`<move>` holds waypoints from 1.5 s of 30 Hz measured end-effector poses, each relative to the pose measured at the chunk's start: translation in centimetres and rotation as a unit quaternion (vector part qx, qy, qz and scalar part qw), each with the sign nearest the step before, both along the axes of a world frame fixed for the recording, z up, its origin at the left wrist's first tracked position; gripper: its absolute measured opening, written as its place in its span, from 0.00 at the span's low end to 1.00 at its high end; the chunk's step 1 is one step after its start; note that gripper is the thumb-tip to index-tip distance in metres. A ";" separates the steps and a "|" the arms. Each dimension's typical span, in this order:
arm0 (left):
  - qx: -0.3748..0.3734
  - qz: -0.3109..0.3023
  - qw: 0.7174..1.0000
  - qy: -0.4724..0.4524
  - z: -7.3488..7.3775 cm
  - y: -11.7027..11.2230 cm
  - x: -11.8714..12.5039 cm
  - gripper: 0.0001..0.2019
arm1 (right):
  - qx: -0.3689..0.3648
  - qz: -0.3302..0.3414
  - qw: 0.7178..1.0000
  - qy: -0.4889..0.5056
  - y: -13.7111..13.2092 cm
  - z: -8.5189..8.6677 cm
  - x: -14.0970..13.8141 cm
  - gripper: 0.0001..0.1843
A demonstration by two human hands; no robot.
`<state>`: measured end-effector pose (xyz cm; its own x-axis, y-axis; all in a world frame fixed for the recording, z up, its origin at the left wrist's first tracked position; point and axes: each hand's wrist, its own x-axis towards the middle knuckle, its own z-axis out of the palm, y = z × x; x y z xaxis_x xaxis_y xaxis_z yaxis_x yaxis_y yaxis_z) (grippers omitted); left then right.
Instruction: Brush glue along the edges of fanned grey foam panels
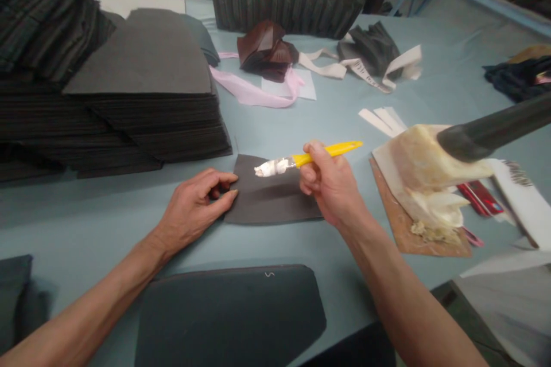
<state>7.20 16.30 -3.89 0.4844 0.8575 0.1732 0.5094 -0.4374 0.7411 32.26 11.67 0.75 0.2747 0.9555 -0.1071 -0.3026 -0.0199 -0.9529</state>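
My right hand (329, 180) is closed round the yellow handle of a paintbrush (340, 149). White paste covers the brush's bristles, which point left above a dark grey sheet (267, 200). Whether the bristles touch the sheet I cannot tell. My left hand (200, 198) rests at the left edge of that sheet, thumb and index fingertips apart and touching the edge, the other fingers curled beneath. My right hand and wrist hide the sheet's right end. Closer to me lies a larger dark panel (232, 315) with a small pale mark near its top edge.
Tall stacks of dark sheets (142, 63) stand at the left. On the right, a paste-crusted container (426, 155) with a thick dark handle sits on a brown board (396, 218), beside a red tool (480, 198). Pink cloth strip (258, 89) and brown scraps (267, 49) lie at the back.
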 end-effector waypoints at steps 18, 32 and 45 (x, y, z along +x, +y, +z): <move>0.011 -0.011 1.000 -0.002 0.3 -0.2 0.3 0.14 | 0.147 0.037 0.955 -0.255 3.3 -0.7 -0.8 0.25; 0.017 -0.011 1.000 0.010 0.4 -0.3 0.5 0.15 | 0.181 0.089 0.917 -0.344 4.9 0.7 -1.6 0.25; 0.007 -0.007 1.000 0.006 0.3 -0.4 0.6 0.14 | 0.166 0.136 0.868 -0.448 6.1 1.3 -1.3 0.24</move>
<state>7.84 15.94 -3.56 0.4980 0.8486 0.1787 0.5123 -0.4541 0.7289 30.95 17.80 2.02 -0.1355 0.9356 0.3261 0.5362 0.3460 -0.7699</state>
